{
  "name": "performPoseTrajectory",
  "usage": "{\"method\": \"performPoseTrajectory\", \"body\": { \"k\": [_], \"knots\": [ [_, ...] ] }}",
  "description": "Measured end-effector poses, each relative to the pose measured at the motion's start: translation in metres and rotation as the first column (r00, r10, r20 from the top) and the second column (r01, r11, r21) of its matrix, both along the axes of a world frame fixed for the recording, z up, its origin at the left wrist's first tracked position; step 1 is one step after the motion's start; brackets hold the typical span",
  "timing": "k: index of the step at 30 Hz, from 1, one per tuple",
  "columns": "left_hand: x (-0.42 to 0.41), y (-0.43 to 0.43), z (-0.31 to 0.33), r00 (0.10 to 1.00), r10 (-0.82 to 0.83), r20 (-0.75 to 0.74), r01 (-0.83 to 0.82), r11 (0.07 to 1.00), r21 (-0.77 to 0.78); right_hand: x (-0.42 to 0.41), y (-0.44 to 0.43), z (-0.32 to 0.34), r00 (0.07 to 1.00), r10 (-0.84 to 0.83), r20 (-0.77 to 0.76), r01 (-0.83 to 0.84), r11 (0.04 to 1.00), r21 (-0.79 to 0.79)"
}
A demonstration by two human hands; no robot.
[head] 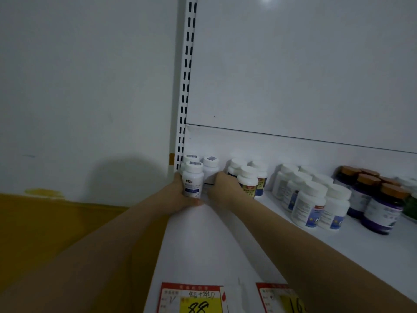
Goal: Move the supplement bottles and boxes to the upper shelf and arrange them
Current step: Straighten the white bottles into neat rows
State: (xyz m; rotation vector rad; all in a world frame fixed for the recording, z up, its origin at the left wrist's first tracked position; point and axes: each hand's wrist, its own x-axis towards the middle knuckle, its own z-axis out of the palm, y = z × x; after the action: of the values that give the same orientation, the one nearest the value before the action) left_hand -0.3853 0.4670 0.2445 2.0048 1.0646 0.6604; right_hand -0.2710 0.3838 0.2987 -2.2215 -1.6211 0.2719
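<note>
Both my arms reach to the far left corner of the white upper shelf [214,245]. My left hand [180,197] grips a small white supplement bottle with a blue label [192,179], standing upright at the shelf's left end. My right hand [222,188] curls round a second white bottle [211,170] just to its right. A third like bottle [190,158] stands behind them against the back panel. Further right stand white bottles with red and blue labels [248,180], larger white bottles [310,204] and dark bottles with brown caps [381,206].
A slotted white upright [186,86] runs up at the shelf's left end, with a white wall and a yellow band [56,233] beyond it. Two red and yellow price tags [191,298] hang on the shelf's front edge. The front part of the shelf is bare.
</note>
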Motion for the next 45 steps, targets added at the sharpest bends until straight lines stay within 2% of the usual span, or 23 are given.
{"method": "performPoseTrajectory", "body": {
  "k": [2,5,6,8,9,10,11,12,14,16,18,20,22,25,27,36,41,45],
  "knots": [
    [0.001,-0.003,0.004,0.994,0.084,-0.069,-0.081,0.995,0.053,-0.003,-0.007,0.016,0.999,0.02,0.031,-0.021,0.999,0.046],
    [-0.001,-0.026,0.028,0.93,0.172,-0.325,-0.123,0.979,0.165,0.006,-0.017,0.05,0.999,0.035,0.004,-0.035,0.975,0.222],
    [-0.003,-0.034,0.038,0.921,0.222,-0.32,-0.15,0.961,0.234,0.011,-0.022,0.062,1.0,0.026,0.01,-0.028,0.959,0.281],
    [-0.007,-0.054,0.058,0.956,0.282,-0.078,-0.232,0.894,0.383,0.025,-0.033,0.083,1.0,-0.01,0.013,0.005,0.925,0.379],
    [-0.005,-0.062,0.064,0.964,0.257,0.062,-0.253,0.832,0.494,0.033,-0.039,0.088,0.999,-0.039,-0.004,0.038,0.91,0.413],
    [0.0,-0.073,0.07,0.969,0.197,0.149,-0.247,0.78,0.575,0.04,-0.047,0.092,0.998,-0.067,-0.014,0.066,0.901,0.428],
    [0.006,-0.079,0.071,0.978,0.137,0.155,-0.203,0.778,0.594,0.048,-0.051,0.091,0.995,-0.097,-0.017,0.096,0.913,0.398],
    [0.018,-0.086,0.07,0.99,0.077,0.115,-0.128,0.822,0.555,0.056,-0.056,0.085,0.992,-0.127,-0.013,0.124,0.936,0.33],
    [0.041,-0.095,0.064,0.998,0.007,-0.07,0.02,0.924,0.383,0.068,-0.055,0.064,0.978,-0.206,0.01,0.202,0.966,0.162],
    [0.061,-0.092,0.053,0.986,-0.019,-0.168,0.062,0.966,0.251,0.077,-0.048,0.042,0.961,-0.273,0.035,0.272,0.962,0.034],
    [0.075,-0.088,0.045,0.979,0.0,-0.204,0.03,0.989,0.144,0.086,-0.041,0.024,0.957,-0.286,0.046,0.286,0.958,0.003],
    [0.087,-0.084,0.037,0.979,0.027,-0.204,-0.001,0.992,0.128,0.094,-0.034,0.012,0.968,-0.248,0.025,0.248,0.968,-0.03],
    [0.096,-0.079,0.03,0.988,0.085,-0.125,-0.069,0.99,0.125,0.103,-0.027,0.003,0.979,-0.205,-0.001,0.205,0.977,-0.053],
    [0.107,-0.067,0.023,0.996,0.087,-0.024,-0.084,0.992,0.095,0.11,-0.017,-0.007,0.975,-0.212,-0.073,0.211,0.977,-0.011],
    [0.112,-0.061,0.018,0.996,0.078,-0.03,-0.074,0.99,0.119,0.11,-0.013,-0.012,0.976,-0.201,-0.083,0.204,0.979,0.022],
    [0.105,-0.04,0.006,0.999,0.012,-0.034,-0.007,0.99,0.144,0.109,-0.008,-0.019,0.984,-0.178,0.022,0.176,0.981,0.075],
    [0.103,-0.041,0.007,0.999,0.014,-0.053,-0.008,0.994,0.111,0.11,-0.005,-0.023,0.979,-0.183,0.087,0.181,0.983,0.028],
    [0.1,-0.04,0.005,0.997,0.056,-0.044,-0.052,0.995,0.079,0.101,-0.011,-0.015,0.959,-0.151,0.239,0.169,0.984,-0.06]
  ]
}}
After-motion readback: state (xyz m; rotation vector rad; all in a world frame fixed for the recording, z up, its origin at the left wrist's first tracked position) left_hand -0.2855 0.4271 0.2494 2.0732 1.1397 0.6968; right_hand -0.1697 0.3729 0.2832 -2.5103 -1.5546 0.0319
